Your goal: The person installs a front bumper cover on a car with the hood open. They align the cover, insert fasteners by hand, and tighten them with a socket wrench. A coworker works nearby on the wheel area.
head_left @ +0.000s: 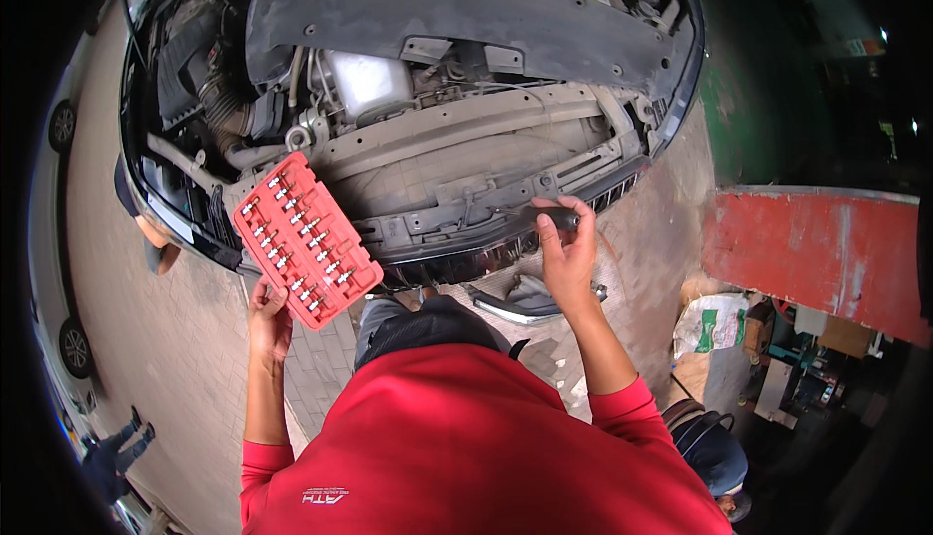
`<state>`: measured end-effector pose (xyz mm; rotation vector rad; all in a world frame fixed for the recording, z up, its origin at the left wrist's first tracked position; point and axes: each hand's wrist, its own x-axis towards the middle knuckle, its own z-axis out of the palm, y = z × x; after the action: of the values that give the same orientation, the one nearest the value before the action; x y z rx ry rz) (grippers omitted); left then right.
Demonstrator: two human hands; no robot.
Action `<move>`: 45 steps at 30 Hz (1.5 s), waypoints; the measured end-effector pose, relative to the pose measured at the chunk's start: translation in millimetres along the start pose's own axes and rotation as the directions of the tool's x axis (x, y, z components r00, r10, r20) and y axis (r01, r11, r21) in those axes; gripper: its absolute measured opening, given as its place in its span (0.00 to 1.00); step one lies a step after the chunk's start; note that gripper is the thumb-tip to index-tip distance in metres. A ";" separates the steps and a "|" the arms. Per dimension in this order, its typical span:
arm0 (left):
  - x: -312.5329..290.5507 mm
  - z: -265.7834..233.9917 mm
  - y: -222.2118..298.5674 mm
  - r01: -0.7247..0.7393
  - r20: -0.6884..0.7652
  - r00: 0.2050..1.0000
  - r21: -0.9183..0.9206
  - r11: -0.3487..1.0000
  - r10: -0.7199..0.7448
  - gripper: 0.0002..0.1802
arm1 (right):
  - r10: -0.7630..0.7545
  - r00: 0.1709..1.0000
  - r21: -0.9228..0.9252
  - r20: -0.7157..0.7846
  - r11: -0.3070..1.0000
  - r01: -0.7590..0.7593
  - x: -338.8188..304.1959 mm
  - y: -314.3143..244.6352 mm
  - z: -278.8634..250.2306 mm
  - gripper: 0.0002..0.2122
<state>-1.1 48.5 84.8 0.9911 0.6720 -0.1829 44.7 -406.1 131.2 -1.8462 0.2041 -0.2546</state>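
Observation:
My left hand (269,319) grips a red plastic tray (300,249) by its near lower corner, thumb on top. Several small metal fittings stand in rows in the tray, which is tilted in front of the car's left front corner. In my right hand (570,255) is a black-handled tool (552,216), shaped like a screwdriver, its thin shaft pointing left. The tool is over the front edge of the open engine bay; its tip is hard to make out, and I cannot tell whether it touches anything.
Ahead is a car's engine bay with a dark cover (389,10), a white reservoir (369,83) and a front crossbar (466,127). A trim piece (530,311) lies on the paving below. A red panel (816,253) and a person (714,452) are at right; parked cars stand left.

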 end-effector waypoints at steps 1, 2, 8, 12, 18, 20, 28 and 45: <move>-4.1 -7.0 -4.3 0.009 -0.018 1.000 -0.017 1.000 -0.010 0.20 | -0.004 1.000 0.018 0.007 1.000 0.004 -1.2 -1.3 7.5 0.16; -6.9 -13.4 -8.1 0.023 -0.028 0.999 -0.016 1.000 -0.023 0.20 | 0.000 1.000 0.009 0.026 1.000 0.000 -3.3 -3.0 14.4 0.16; -11.2 -39.0 -22.7 0.051 0.002 0.999 -0.016 0.999 -0.051 0.21 | 0.000 0.975 0.027 0.223 1.000 -0.006 -25.5 -10.9 74.7 0.16; -8.8 -47.0 -20.5 0.065 0.008 0.998 -0.012 0.998 -0.065 0.20 | 0.028 0.959 -0.004 0.282 1.000 -0.028 -39.1 -15.4 110.5 0.15; 3.8 -61.6 -16.2 0.125 0.040 0.991 -0.004 0.992 -0.125 0.20 | -0.079 0.974 -0.132 0.213 0.985 0.109 -46.1 -13.0 137.2 0.15; 8.6 -67.9 -15.0 0.142 0.063 0.988 0.013 0.990 -0.142 0.22 | -0.067 0.977 -0.156 0.204 0.983 0.100 -47.7 -11.1 142.4 0.15; 22.8 -70.0 -4.3 0.186 0.115 0.975 0.029 0.982 -0.189 0.21 | -0.224 0.901 -0.438 0.371 0.813 0.383 -32.4 -44.9 150.5 0.11; 41.2 -88.0 -7.3 0.213 0.286 0.940 -0.070 0.975 -0.185 0.19 | 0.336 0.777 -0.839 0.532 0.334 0.430 0.9 -119.4 214.1 0.14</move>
<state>-10.6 123.0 22.7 0.7814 0.5166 -0.4545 106.2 -175.4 186.8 -3.0349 -0.2908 0.6688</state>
